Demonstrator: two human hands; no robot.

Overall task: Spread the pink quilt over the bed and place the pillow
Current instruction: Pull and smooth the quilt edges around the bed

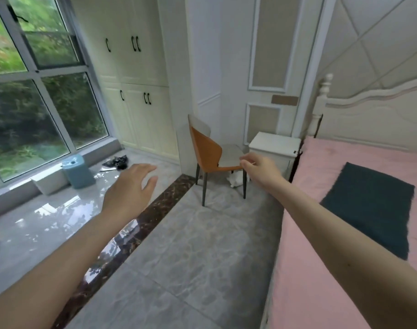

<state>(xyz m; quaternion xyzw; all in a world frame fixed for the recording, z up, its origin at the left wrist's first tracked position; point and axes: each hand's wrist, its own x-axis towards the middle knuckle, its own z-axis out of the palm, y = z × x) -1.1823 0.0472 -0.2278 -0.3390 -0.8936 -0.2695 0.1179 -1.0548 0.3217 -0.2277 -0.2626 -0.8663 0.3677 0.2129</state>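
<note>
Your right hand (259, 166), fingers loosely curled and holding nothing, is nearer; the pink quilt (321, 245) lies at four o'clock; left hand (129, 188) spread.

Cut off and unclear

The pink-covered bed (340, 233) runs past the right edge; the small white object (236, 181) under the orange chair (208, 150) is perhaps crumpled cloth.

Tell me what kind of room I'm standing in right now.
Most likely a bedroom: a bed under pink bedding with a padded headboard, a white nightstand beside it, and built-in wardrobes by the window.
</note>
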